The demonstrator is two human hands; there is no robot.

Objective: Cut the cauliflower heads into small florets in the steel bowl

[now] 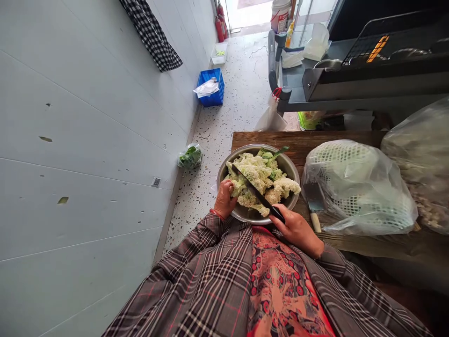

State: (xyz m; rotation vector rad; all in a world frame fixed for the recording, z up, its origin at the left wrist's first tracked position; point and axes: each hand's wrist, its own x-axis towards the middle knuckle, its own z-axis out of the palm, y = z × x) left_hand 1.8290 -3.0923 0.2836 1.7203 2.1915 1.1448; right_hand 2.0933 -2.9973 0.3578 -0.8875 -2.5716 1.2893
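A metal bowl (296, 174) full of pale cauliflower (257, 169) stands at the corner of the wooden table, close to my body. Some green leaves and stems lie among the florets. My right hand (296, 227) is closed round the black handle of a knife (253, 188). Its dark blade slants up and left across the top of the cauliflower. At the bowl's left rim, my left hand (225, 200) has its fingers curled on a piece of cauliflower near the blade. The hand partly hides that piece.
Right of the bowl, a cleaver (315, 203) lies beside a plastic-wrapped basket (358, 182). Another clear bag (426, 164) sits farther right. Bagged greens (190, 157) and a blue crate (212, 96) rest on the floor by the left wall. A dark metal stand (351, 86) is beyond the table.
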